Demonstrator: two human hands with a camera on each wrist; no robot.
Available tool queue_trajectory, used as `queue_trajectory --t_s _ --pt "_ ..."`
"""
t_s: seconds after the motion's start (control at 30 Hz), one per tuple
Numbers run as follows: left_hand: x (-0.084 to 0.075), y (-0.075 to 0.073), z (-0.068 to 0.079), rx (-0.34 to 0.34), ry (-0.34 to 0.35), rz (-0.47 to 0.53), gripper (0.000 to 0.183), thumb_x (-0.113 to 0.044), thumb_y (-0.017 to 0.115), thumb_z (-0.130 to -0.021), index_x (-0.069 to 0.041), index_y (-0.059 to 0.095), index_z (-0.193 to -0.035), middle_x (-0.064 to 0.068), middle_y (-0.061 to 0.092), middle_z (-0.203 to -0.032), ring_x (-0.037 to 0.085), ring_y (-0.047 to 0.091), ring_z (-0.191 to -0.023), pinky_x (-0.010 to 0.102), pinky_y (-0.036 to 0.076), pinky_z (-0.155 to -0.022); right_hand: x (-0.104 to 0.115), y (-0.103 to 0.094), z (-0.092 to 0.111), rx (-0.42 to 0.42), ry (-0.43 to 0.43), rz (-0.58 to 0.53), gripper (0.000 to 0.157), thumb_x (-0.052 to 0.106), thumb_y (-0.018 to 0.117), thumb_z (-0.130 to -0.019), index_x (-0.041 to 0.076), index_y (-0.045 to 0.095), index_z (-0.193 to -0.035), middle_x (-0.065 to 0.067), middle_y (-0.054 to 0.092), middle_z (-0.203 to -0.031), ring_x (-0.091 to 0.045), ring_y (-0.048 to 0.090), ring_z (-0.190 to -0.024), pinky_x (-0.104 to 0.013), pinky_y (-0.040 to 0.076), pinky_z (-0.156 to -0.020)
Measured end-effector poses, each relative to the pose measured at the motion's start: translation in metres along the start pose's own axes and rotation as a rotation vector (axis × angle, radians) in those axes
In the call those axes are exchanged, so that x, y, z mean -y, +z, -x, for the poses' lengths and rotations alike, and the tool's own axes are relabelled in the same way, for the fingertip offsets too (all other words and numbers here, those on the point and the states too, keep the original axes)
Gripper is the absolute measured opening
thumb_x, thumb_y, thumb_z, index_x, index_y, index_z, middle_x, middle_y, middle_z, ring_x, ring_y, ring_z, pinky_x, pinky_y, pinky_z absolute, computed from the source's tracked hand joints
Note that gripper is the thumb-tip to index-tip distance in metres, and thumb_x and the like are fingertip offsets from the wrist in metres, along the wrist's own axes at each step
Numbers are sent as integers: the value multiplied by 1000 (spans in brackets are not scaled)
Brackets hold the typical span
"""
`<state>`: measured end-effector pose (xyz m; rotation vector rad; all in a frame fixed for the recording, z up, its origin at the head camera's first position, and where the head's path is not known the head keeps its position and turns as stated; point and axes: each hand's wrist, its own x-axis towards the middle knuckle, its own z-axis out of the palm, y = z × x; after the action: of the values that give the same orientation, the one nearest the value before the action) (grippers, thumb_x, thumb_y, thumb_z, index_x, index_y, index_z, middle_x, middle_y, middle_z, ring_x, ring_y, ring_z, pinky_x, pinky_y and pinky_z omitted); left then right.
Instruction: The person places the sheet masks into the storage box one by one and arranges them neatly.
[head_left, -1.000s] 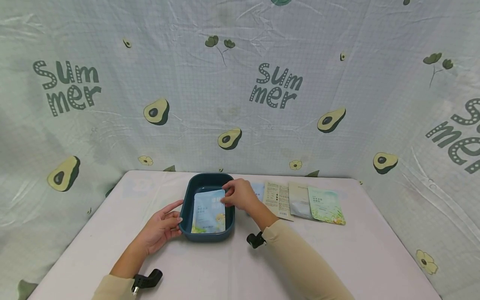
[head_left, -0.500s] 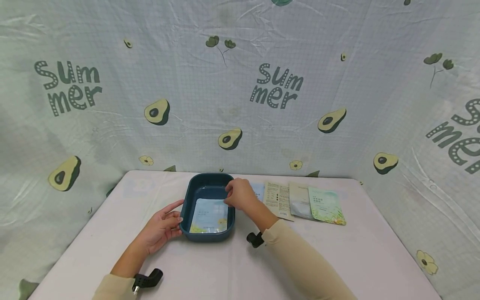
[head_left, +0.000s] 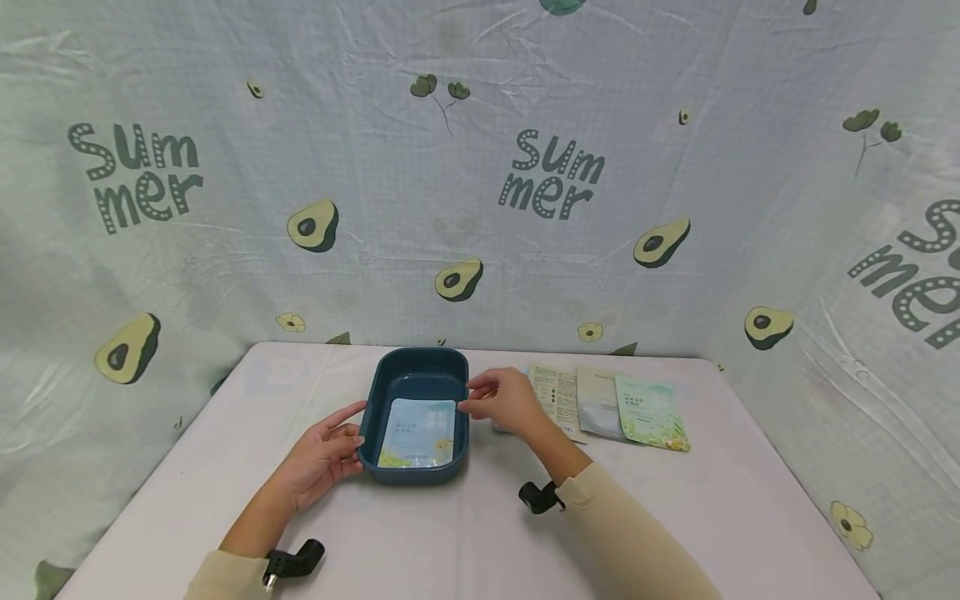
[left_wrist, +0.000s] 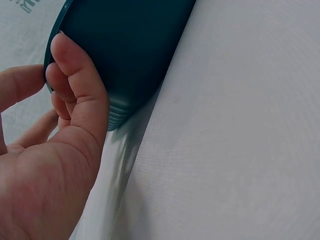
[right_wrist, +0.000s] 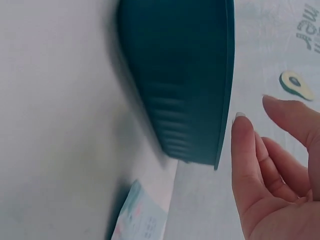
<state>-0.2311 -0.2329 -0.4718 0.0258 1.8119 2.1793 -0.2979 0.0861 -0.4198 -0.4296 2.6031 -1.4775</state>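
Note:
A dark teal plastic bin [head_left: 423, 367] stands near the middle of the table. A light blue flat packet with printed flowers [head_left: 417, 433] lies face up inside it. My left hand [head_left: 322, 460] holds the bin's left side, fingers and thumb at the rim; in the left wrist view the left hand [left_wrist: 70, 125] has digits on either side of the rim. My right hand [head_left: 506, 402] is just beside the bin's right rim. The right wrist view shows the right hand [right_wrist: 275, 175] with thumb and fingers apart, nothing between them.
To the right lie a beige packet with printed text [head_left: 557, 400], a beige-and-silver packet [head_left: 600, 402] and a green packet [head_left: 652, 412], partly overlapping. A bluish packet beside them is mostly hidden by my right hand. Patterned cloth [head_left: 360, 292] hangs behind the table.
The blue packet has dropped from tilted to flat inside the bin. My right hand has let go of it and moved right, out to the rim. My left hand stays put.

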Motion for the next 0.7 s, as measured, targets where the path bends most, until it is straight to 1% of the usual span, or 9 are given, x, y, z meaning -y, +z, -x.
queue_trajectory --t_s 0.07,0.23,0.37,0.47,0.7 --pt "0 0 1 -3 -2 0 70 -5 54 -103 -12 20 -164 2 59 -108 11 64 -80 24 59 -76 -3 -4 3 -1 13 -29 41 23 84 -85 4 72 -120 -3 74 -91 -14 75 -75 -30 61 -75" --pt "-1 1 2 -5 -2 -1 70 -5 54 -103 -12 21 -164 2 59 -108 12 64 -81 24 59 -76 -12 -12 10 -25 41 -75 38 25 84 -86 7 74 -118 -3 75 -95 -14 74 -78 -30 61 -75" --pt "-1 1 1 0 1 -2 70 -4 54 -103 -12 20 -164 2 59 -108 11 64 -80 24 59 -75 -16 -17 14 -39 67 -128 36 24 84 -85 9 75 -117 -4 76 -99 -15 75 -81 -38 62 -77" --pt "-1 1 2 0 4 -8 69 -4 53 -103 -11 20 -164 2 58 -108 11 63 -80 24 59 -75 -21 -20 17 -53 72 -149 36 23 84 -85 9 75 -117 -4 76 -101 -16 75 -83 -39 62 -78" --pt "-1 2 3 3 4 -10 69 -4 52 -103 -11 19 -164 2 58 -108 11 63 -80 23 59 -75 -36 -29 24 -103 57 -133 35 27 86 -84 13 76 -115 -2 77 -104 -15 73 -89 -31 61 -78"
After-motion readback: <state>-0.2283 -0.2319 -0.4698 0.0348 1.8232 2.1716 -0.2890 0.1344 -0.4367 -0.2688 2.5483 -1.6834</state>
